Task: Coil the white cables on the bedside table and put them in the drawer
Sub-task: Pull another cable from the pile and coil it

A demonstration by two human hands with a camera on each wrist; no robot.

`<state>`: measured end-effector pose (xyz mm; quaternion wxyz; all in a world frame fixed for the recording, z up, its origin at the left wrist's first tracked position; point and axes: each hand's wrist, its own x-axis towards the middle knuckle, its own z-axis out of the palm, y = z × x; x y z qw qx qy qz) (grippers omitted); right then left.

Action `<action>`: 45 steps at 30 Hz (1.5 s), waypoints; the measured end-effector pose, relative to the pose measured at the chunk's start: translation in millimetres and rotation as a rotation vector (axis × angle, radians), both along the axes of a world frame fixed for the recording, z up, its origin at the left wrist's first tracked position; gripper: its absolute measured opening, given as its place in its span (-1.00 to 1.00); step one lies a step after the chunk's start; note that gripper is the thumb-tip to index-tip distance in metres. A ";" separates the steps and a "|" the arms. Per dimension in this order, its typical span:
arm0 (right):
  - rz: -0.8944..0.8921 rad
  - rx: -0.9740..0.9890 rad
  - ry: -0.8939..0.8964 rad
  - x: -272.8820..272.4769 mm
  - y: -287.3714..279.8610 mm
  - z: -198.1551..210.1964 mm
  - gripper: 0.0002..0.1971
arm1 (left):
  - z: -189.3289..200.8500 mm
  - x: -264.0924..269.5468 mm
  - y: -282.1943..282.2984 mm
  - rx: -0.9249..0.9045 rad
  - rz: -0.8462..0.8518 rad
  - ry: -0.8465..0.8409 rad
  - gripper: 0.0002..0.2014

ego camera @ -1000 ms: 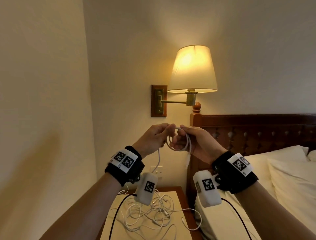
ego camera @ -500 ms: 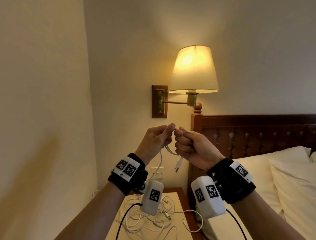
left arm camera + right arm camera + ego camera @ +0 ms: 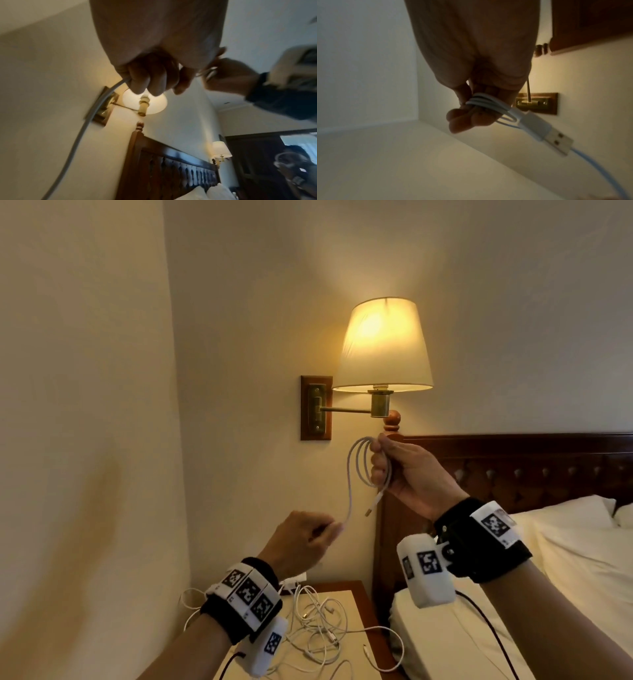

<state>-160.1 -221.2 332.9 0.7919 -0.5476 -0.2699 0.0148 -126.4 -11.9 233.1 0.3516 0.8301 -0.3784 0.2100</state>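
- Right hand (image 3: 407,474) clamped on coiled white cable (image 3: 356,463), USB plug (image 3: 556,140) dangling;
- Left hand (image 3: 301,539) pinching its free end;
- Loose cables (image 3: 318,631) tangled on surface (image 3: 356,611).

The room was dim, lit warmly by the cream fabric-shaded brass wall lamp (image 3: 383,347), which glared at its centre and threw a pale glow up the wall. My left hand (image 3: 301,539) smeared with motion blur. Both wrist views were dark, soft, and bent at the edges.
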 end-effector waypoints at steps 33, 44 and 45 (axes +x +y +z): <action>0.307 -0.005 0.046 -23.5 35.5 11.7 -0.64 | 110.2 -43.1 -0.6 -0.512 -0.334 0.501 -0.66; 0.161 -0.107 0.005 -30.9 48.9 -5.8 -0.66 | 87.9 -52.2 5.7 -0.579 -0.180 0.442 -0.66; 0.096 -0.141 -0.007 -32.0 51.9 -5.8 -0.65 | 86.5 -53.0 5.8 -0.590 -0.157 0.439 -0.66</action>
